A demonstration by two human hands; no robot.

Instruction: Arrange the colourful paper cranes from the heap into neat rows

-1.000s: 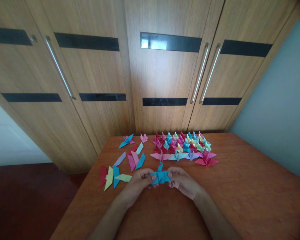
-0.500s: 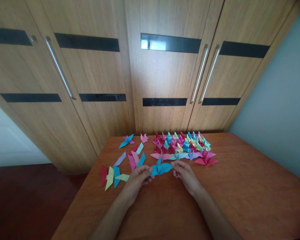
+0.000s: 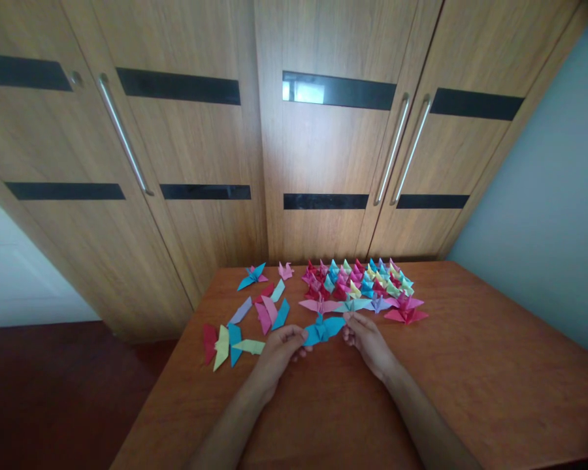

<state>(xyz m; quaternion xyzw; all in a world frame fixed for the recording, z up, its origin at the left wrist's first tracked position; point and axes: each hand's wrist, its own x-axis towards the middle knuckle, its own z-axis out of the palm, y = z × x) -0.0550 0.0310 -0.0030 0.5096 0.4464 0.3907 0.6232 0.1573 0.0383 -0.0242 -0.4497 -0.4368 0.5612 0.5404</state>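
Observation:
A blue origami crane [image 3: 322, 330] is stretched between my two hands, its wings spread out to either side. My left hand [image 3: 285, 347] pinches the tip of its left wing. The right wing's tip is between the thumb and fingers of my right hand [image 3: 366, 336]. Just beyond the held crane lies a row of cranes with opened wings: a pink one [image 3: 319, 305], a pale green one [image 3: 353, 305], a purple one [image 3: 379, 303] and a red one [image 3: 406, 316].
Behind that row, many-coloured cranes [image 3: 357, 279] stand packed together on the wooden table [image 3: 451, 365]. Flat folded pieces, among them a yellow one [image 3: 221, 348], lie at the left. A blue crane [image 3: 252, 277] and a pink crane [image 3: 285, 271] sit at the back left. A wardrobe [image 3: 323, 150] rises behind.
My camera view has shifted slightly, so the scene sits a little further right. The blue crane remains between both hands, its wings now spread a bit wider.

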